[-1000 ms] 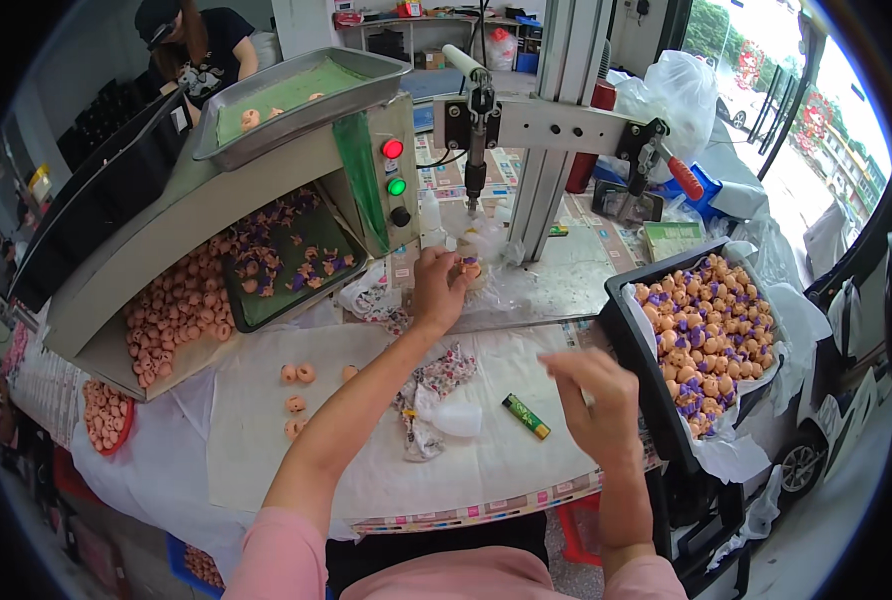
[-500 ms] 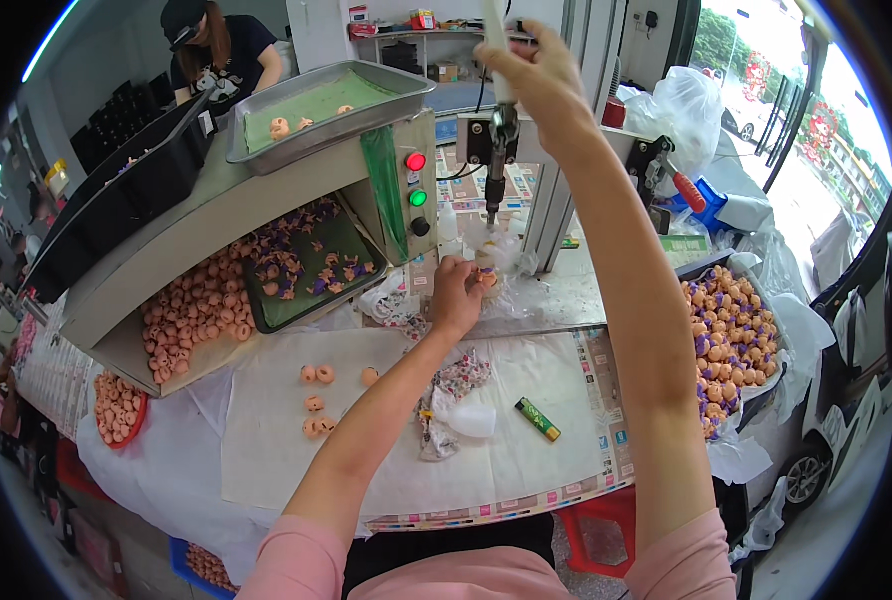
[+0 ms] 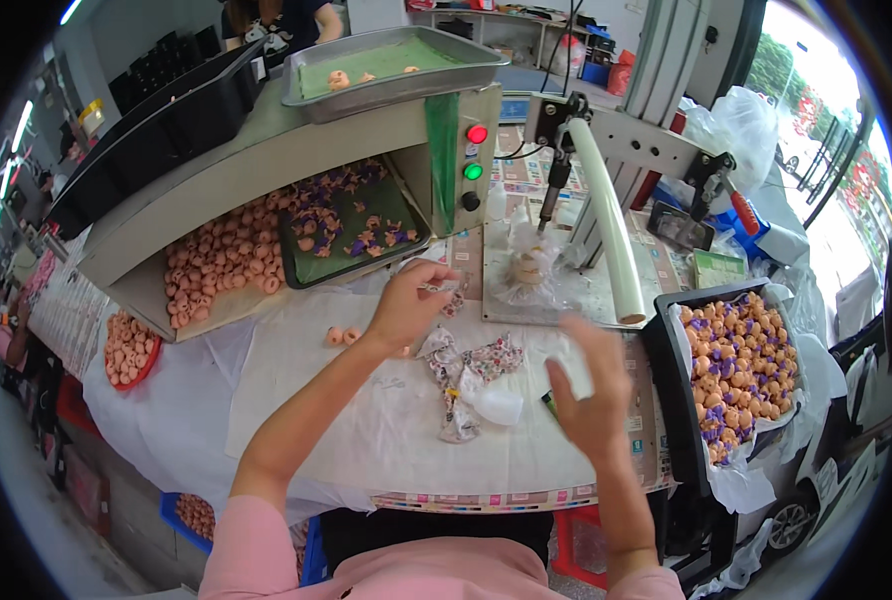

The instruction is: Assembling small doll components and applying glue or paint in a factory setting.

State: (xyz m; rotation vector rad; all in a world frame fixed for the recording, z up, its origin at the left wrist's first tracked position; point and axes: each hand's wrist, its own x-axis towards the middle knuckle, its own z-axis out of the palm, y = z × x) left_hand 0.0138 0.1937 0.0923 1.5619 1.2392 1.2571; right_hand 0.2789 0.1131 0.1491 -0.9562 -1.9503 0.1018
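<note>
At mid-worktop (image 3: 296, 440) | left hand (image 3: 406, 305) pinches small piece, fingers narrow, near press (image 3: 551, 190) | right hand (image 3: 591, 395) blurred, fingers loosely spread, empty | step: loading piece | next: precise seating under press tip

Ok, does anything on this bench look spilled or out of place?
Two small pink pieces lie loose on the white sheet by the left hand, outside any tray. A patterned cloth lies crumpled mid-bench. Nothing looks broken.

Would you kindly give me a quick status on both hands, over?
Left hand pinching a small piece by the green tray. Right hand open, blurred, above the table. Crumpled cloth lies between.
</note>
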